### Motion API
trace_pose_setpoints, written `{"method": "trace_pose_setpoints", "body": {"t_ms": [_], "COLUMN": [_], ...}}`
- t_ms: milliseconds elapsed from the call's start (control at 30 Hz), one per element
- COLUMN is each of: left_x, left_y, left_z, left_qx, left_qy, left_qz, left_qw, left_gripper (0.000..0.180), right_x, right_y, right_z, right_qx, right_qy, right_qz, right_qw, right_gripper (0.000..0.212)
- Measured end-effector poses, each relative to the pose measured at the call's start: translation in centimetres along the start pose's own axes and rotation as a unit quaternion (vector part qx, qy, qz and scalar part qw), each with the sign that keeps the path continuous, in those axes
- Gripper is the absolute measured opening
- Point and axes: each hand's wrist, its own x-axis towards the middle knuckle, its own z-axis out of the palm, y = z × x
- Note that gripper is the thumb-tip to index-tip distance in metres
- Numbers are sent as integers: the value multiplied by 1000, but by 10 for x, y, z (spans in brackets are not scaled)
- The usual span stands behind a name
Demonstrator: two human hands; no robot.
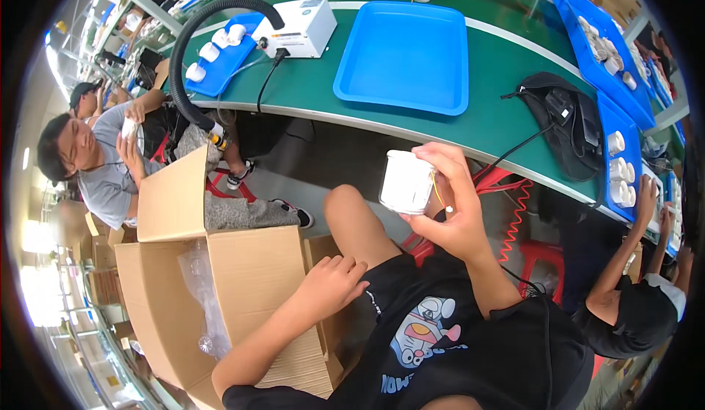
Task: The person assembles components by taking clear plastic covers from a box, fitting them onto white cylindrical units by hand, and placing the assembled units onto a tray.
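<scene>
My right hand holds up a white rounded plastic housing between thumb and fingers, above my lap. Thin yellow and red wires hang from its side, ending in a small white connector. My left hand is near my thigh, beside the flap of an open cardboard box; its fingers are loosely bent, slightly apart, with nothing visible in them. Inside the box lies a clear plastic bag. On the green bench ahead is a bare blue tray.
A white machine with a black flexible hose stands at the bench's left. Blue trays hold white parts. A black bag lies right. One person sits left, another right. Red stools stand under the bench.
</scene>
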Motion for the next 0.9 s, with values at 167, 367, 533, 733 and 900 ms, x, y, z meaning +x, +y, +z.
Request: {"method": "trace_pose_setpoints", "body": {"t_ms": [167, 367, 533, 733, 900], "left_x": [0, -2, -1, 0, -1], "left_y": [0, -1, -2, -2, -2], "left_z": [3, 9, 10, 10, 13], "left_qx": [6, 11, 13, 7, 9], "left_qy": [9, -4, -20, -27, -34], "left_qz": [2, -7, -12, -12, -19], "left_qw": [1000, 1000, 1000, 1000, 999], "left_gripper": [30, 30, 31, 31, 32], "right_x": [-4, -9, -8, -8, -9], "right_y": [-12, -11, -9, -11, -11], "right_z": [3, 8, 5, 5, 10], "right_qx": [-7, 220, 244, 271, 314], "right_qy": [-9, -29, -46, -36, -2], "right_qz": [-12, 18, -10, 16, 55], "right_qw": [1000, 975, 969, 962, 948], "right_gripper": [79, 77, 78, 77, 78]}}
